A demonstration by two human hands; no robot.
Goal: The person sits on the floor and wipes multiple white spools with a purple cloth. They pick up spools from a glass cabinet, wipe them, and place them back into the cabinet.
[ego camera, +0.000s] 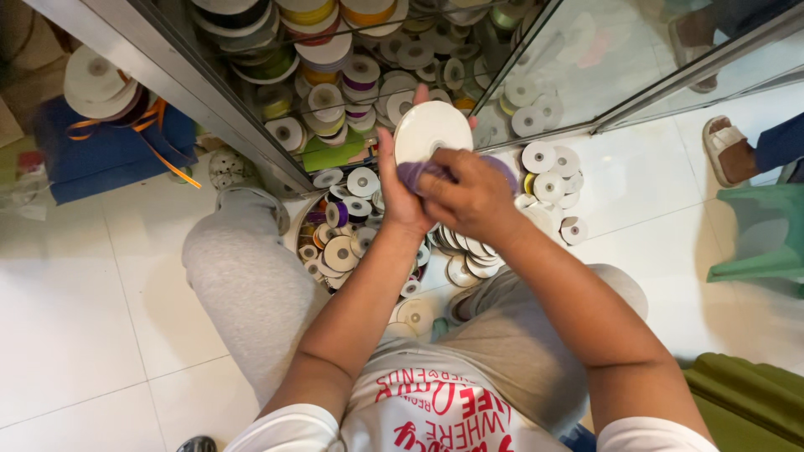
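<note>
- The left hand (400, 188) sits at the centre of the frame, fingers curled round the back of a white spool (432, 130), thumb side up along its left edge; it is closed on the spool.
- The spool stands on edge, its flat white face turned toward the camera, just above both hands.
- The right hand (469, 197) is just right of the left and touching it, fingers folded in over a purple ribbon (419, 173) that shows between the two hands; it grips closed, not spread.
- A bit of the same purple shows past the right knuckles, at the spool's lower right.
- Below the hands, on the floor (84, 335) between the knees, lies a heap of spools (343, 243), mostly white-faced, some with purple, yellow or green ribbon.
- Across the top of the frame a glass cabinet (251, 134) holds more stacked spools.
- At upper left, a blue box (109, 155) with orange ribbon trailing over it.
- At far right, another person's sandalled foot (729, 151) and a green stool (758, 234).
</note>
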